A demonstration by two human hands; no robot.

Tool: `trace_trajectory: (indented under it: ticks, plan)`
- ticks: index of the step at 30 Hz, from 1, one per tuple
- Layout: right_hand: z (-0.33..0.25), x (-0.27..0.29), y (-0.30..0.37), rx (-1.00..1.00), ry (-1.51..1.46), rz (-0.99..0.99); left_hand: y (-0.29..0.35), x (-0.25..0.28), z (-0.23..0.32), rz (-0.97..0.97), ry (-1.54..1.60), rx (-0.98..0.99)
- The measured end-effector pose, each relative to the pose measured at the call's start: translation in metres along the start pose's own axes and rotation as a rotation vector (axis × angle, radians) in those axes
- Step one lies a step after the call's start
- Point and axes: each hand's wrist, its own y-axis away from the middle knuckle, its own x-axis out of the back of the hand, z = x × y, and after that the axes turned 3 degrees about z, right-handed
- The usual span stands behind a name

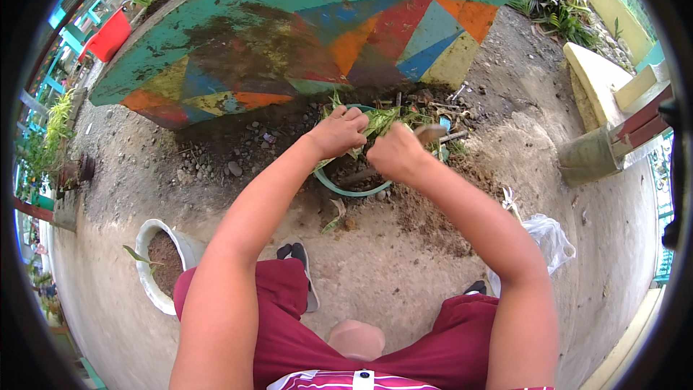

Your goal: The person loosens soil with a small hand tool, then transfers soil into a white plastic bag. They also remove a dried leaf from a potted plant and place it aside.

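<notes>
A green-rimmed round pot (345, 191) with dark soil stands on the ground before me, holding a plant with variegated green leaves (381, 121). My left hand (339, 132) is closed on some of the leaves over the pot's left side. Over the right side, my right hand (397, 153) makes a fist around a tool (430, 133) with a brownish, blurred blade-like end; its exact kind is unclear. A brown stick-like piece (357, 178) lies below the fist inside the pot. My hands and the leaves hide much of the soil.
A white pot (148, 282) with soil and a small sprout stands at left. Loose soil (440, 220) and a clear plastic bag (550, 242) lie at right. A painted concrete wall (325, 36) rises behind the pot. A red basin (110, 35) sits far left; a concrete bench (595, 90) stands at right.
</notes>
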Motion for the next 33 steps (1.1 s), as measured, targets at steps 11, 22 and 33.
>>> trace_trajectory:
  ticks: [11,22,33]
  plan:
    - [0.029,-0.022,0.012,0.081,0.562,-0.004,-0.027,0.04,-0.003,0.045,0.336,0.098]
    - [0.035,-0.005,0.01,0.033,0.618,0.152,-0.031,0.042,-0.027,0.18,0.25,0.424]
    - [0.07,0.061,0.039,-0.383,0.054,-0.044,-0.034,0.037,-0.033,0.132,0.284,0.569]
